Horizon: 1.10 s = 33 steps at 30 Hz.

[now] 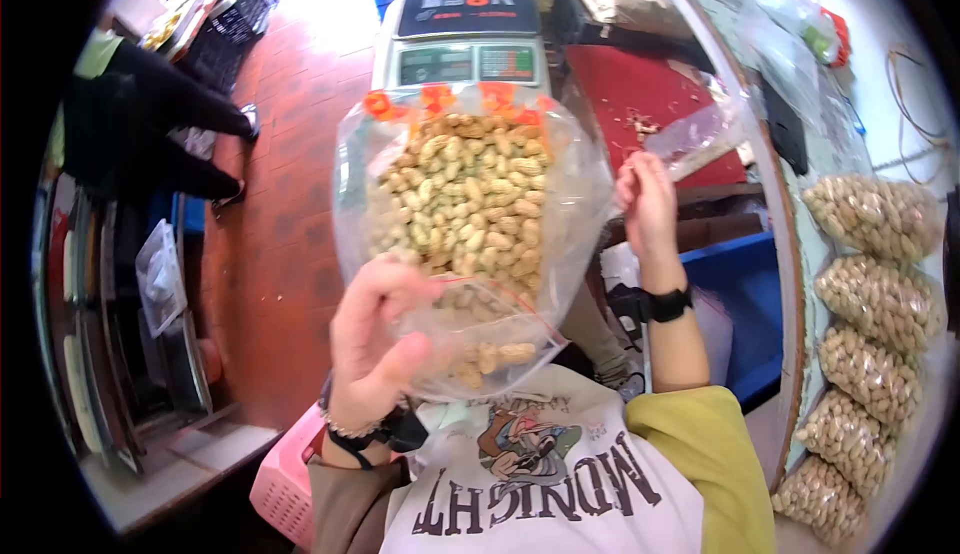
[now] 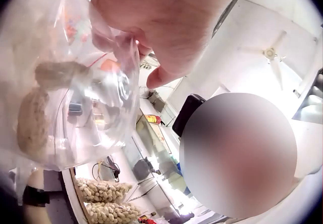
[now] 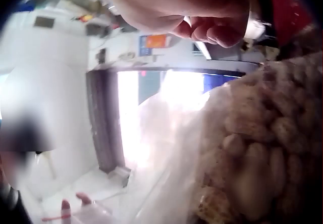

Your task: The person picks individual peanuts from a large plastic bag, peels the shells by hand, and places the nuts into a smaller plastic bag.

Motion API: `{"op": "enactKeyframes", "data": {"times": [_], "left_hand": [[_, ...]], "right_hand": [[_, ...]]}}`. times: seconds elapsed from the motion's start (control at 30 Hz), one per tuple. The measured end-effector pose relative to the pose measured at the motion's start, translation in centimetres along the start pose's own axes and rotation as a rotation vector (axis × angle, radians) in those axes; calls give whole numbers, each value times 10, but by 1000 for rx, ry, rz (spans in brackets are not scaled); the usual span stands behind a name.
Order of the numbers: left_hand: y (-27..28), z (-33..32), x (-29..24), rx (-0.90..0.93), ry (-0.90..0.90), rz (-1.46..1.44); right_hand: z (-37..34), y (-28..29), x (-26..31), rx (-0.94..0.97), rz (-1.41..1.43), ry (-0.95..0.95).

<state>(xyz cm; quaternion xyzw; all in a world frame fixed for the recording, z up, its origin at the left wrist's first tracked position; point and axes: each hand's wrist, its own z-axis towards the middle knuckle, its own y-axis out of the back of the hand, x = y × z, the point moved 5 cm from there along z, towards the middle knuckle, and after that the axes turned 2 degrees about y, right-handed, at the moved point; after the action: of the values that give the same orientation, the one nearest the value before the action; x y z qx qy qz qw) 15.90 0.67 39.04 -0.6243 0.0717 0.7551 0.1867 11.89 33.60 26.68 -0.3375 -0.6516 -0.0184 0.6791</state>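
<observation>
In the head view, a large clear plastic bag (image 1: 580, 254) full of peanuts in their shells (image 1: 465, 189) fills the middle, in front of the scale. My left hand (image 1: 375, 324) grips a small clear zip bag (image 1: 450, 354) with a red line along its mouth and several peanuts inside. That zip bag (image 2: 96, 128) hangs from the fingers in the left wrist view. Beyond the large bag's right edge is my right hand (image 1: 648, 199), raised, its fingers curled. From the right wrist view, the right hand (image 3: 197, 12) hovers above the peanuts; I cannot tell whether anything is inside its fingers.
A weighing scale (image 1: 465, 39) stands behind the large bag. Several filled peanut bags (image 1: 870, 284) line the counter at right. On a red board (image 1: 640, 104) lie loose bits and a plastic bag. A pink basket (image 1: 285, 474) is at lower left; another person (image 1: 150, 104) stands at left.
</observation>
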Motion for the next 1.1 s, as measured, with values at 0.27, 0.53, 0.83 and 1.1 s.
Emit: {"op": "enactKeyframes", "data": {"times": [0.27, 0.53, 0.83, 1.1], "left_hand": [[5, -2, -5, 2, -125, 127], [7, -4, -17, 87, -291, 445], [20, -6, -22, 272, -332, 405], [2, -18, -31, 82, -583, 180]], "right_hand": [[89, 73, -103, -323, 462, -418], [116, 66, -73, -225, 83, -341], [-45, -115, 80, 496, -593, 489], [-68, -155, 28, 1000, -1505, 699]]}}
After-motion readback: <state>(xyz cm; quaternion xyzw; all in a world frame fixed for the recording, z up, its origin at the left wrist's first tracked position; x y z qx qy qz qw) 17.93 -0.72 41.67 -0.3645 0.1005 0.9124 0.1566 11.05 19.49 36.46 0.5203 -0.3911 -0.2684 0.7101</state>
